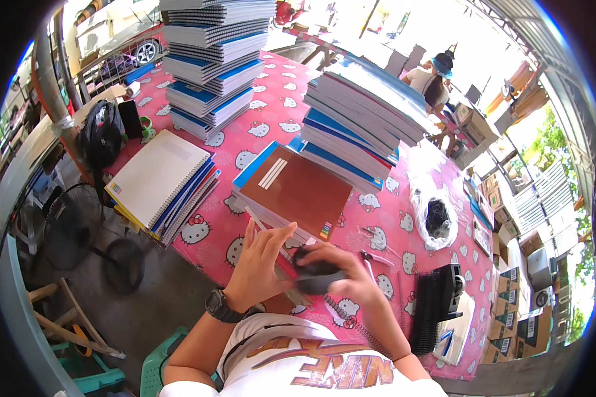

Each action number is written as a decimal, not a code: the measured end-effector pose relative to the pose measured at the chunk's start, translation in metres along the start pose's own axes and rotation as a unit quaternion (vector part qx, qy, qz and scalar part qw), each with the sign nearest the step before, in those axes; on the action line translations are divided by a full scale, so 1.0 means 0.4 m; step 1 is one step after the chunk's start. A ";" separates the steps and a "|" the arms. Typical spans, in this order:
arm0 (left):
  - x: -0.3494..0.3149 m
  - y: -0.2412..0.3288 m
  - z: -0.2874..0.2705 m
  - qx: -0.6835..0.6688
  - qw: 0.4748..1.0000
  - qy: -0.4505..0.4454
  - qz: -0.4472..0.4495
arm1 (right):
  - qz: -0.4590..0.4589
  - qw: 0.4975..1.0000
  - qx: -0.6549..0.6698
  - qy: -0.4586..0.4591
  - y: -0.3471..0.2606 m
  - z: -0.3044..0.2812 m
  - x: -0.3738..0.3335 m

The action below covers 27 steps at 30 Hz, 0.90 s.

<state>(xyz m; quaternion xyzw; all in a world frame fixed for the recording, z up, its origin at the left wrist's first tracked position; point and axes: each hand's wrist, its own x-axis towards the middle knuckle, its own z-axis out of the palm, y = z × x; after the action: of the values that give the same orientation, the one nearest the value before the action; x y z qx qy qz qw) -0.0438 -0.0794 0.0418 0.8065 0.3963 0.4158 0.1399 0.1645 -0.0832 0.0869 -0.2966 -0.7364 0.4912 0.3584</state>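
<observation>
My right hand (pixel 351 264) grips a black rounded hand tool (pixel 319 276), blurred by motion; its exact kind does not show. A dark spiral coil (pixel 354 324) trails below it toward my right forearm. Close on its left, my left hand (pixel 261 261) has its fingers stretched upward and apart, beside the edge of a thin booklet with red showing (pixel 286 264). Much of that booklet is hidden by my hands. Just beyond lies a stack topped by a brown-covered book (pixel 298 192) with white strips.
Tall stacks of spiral-bound books (pixel 215 73) and unbound books (pixel 364 112) stand farther back. White-topped notebooks (pixel 159 175) lie left. At right are a plastic bag (pixel 434 215), black spiral coils (pixel 427 311) and cartons (pixel 510 311). A fan (pixel 76 228) stands left of the pink tablecloth (pixel 198 255).
</observation>
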 end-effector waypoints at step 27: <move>-0.008 -0.138 0.074 -0.575 0.770 0.135 -0.243 | 0.142 0.959 -0.238 0.050 0.151 -0.035 0.089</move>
<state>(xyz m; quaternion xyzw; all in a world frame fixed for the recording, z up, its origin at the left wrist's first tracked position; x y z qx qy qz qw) -0.0506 -0.0429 -0.0089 0.3884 0.2807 0.6227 0.6186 0.1610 -0.0273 0.0426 -0.4992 -0.7635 0.3322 0.2398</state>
